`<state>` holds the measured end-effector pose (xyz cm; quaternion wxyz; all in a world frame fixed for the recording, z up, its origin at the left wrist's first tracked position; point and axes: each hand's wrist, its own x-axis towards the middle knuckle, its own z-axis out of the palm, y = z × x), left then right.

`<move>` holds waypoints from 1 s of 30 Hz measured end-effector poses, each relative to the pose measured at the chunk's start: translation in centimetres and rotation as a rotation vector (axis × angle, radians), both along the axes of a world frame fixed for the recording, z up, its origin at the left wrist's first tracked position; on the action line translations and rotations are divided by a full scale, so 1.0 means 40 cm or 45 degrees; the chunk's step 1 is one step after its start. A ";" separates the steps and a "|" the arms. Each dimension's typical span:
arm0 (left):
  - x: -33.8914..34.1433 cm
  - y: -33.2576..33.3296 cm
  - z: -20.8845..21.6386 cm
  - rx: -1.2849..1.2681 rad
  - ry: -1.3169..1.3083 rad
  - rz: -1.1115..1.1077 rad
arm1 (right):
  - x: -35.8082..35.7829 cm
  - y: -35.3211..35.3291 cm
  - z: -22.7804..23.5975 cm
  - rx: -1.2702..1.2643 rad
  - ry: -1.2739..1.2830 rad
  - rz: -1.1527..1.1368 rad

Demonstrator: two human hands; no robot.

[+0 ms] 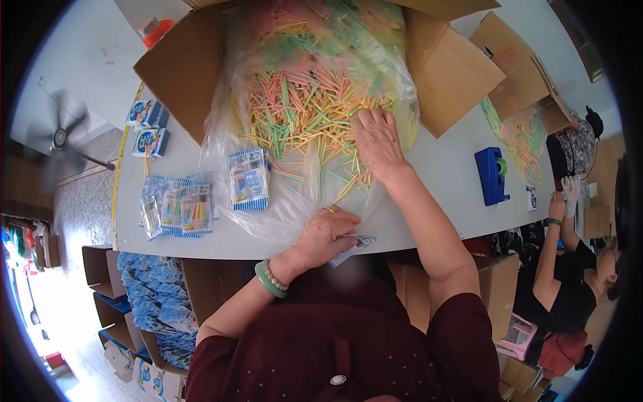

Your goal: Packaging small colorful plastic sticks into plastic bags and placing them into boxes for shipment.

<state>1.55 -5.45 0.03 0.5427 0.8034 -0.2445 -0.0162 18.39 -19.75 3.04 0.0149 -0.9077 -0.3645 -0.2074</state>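
Observation:
My left hand pinches a small blue-and-white plastic packet at the table's near edge. Thin pastel sticks in pink, yellow, orange and green lie heaped in a clear plastic bag that spills from an open cardboard box. At the right side of this heap, my right hand has its fingers curled down onto the sticks; the fingertips are partly hidden. Left of the loose sticks is a stack of blue-and-white packets. Farther left, filled packets overlap in a pile.
Two small packs sit by the table's left edge. A blue tape dispenser stands to the right. Below the table on the left, a box holds many blue packets. Another person works at the far right beside more sticks.

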 end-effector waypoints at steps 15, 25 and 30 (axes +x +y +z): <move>-0.032 0.069 0.042 -0.715 0.453 0.284 | -0.085 0.009 0.072 1.374 1.064 0.015; 0.014 0.089 0.131 -0.377 -0.098 0.370 | -0.235 0.051 -0.043 1.348 1.601 0.178; 0.018 0.045 0.076 -0.349 -0.111 0.335 | -0.289 0.096 -0.089 1.071 1.085 0.230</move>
